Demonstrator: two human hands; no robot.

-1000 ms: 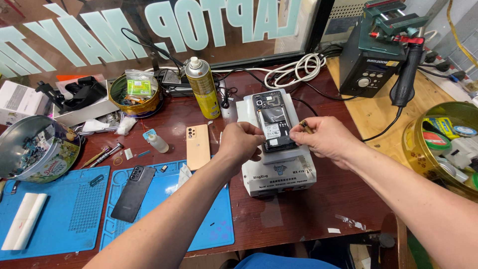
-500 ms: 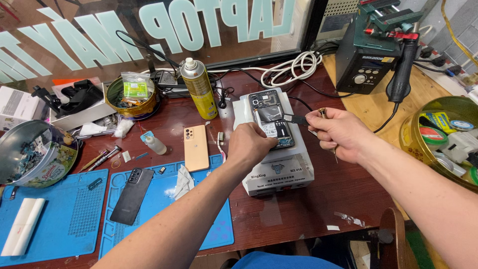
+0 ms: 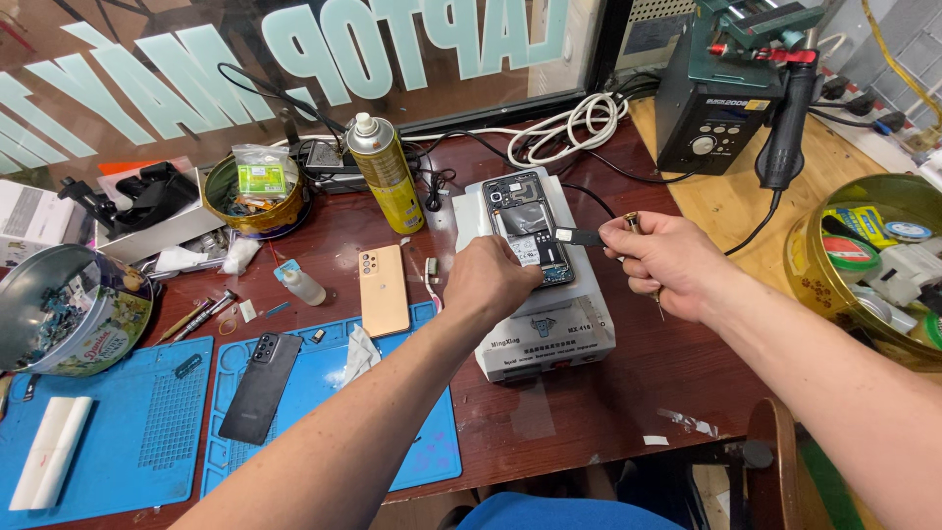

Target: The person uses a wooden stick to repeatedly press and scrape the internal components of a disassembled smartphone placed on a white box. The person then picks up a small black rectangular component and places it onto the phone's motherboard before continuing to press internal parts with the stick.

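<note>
Fingers [image 3: 620,234] of the right hand [image 3: 667,265] pinch a small flat black tool [image 3: 579,237], its tip reaching over the right edge of the opened phone [image 3: 525,228]; a thin metal rod juts out of the same fist above and below. Left hand [image 3: 500,280] rests closed on the phone's lower end, pressing it down, fingers curled under and out of sight. That phone lies face down, back off, its boards showing, on a white heating box [image 3: 545,339] in the middle of the dark red desk [image 3: 589,412]. Just left of the box lies a gold phone [image 3: 383,290], and beyond it a black phone [image 3: 257,388] on a blue mat [image 3: 147,432]. Behind stands a yellow spray can [image 3: 386,172], with a round tin [image 3: 253,191] to its left. Far right sits a dark solder station [image 3: 711,98], well apart from the hands.
</note>
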